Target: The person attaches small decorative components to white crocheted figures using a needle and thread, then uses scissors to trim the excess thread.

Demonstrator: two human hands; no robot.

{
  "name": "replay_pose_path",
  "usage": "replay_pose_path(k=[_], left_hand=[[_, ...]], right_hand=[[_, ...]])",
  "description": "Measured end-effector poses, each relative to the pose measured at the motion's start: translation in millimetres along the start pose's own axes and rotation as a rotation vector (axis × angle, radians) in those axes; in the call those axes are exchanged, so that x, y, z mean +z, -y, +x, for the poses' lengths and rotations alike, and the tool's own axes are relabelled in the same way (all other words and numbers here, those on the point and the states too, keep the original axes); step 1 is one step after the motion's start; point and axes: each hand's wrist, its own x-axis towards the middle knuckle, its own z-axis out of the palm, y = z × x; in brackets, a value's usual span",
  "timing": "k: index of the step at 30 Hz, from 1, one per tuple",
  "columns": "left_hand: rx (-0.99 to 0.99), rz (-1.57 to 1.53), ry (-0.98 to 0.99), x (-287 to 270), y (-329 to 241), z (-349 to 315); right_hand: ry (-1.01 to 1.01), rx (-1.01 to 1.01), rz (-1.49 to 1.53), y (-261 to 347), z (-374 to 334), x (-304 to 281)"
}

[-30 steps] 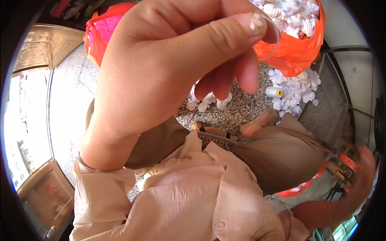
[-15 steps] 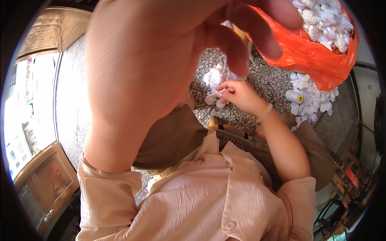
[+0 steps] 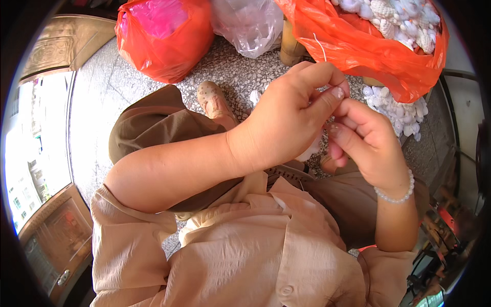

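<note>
My left hand (image 3: 289, 115) and my right hand (image 3: 376, 143) meet fingertip to fingertip in front of my lap. The thumb and fingers of the left pinch, and a thin white yarn strand (image 3: 320, 47) sticks up from behind them. My right thumb and forefinger press together just below, the other fingers curled; what lies between them is too small to make out. A beaded bracelet (image 3: 396, 197) circles the right wrist. Behind the hands, most of a white bundle on the floor is hidden; a bit of white (image 3: 254, 97) shows beside the left hand.
An orange plastic bag (image 3: 358, 53) at the far right holds white crocheted pieces (image 3: 399, 23). Beside it lies a white pile (image 3: 401, 112) on the speckled floor (image 3: 230, 61). Farther left stand a red bag (image 3: 169, 51), a clear bag (image 3: 250, 30) and a wooden leg (image 3: 291, 46).
My left hand has come down from high and close to the view. The right hand has risen from the white bundle on the floor to meet it. The view has shifted too.
</note>
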Motion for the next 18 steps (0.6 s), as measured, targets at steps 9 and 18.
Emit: replay_pose_path(k=[9, 18], left_hand=[[0.000, 0.308, 0.031, -14, 21, 15], [-0.612, -0.266, 0.189, -23, 37, 4]], right_hand=[[-0.050, -0.053, -0.344, -10, -15, -37], [-0.422, 0.070, -0.290, -29, -21, -71]])
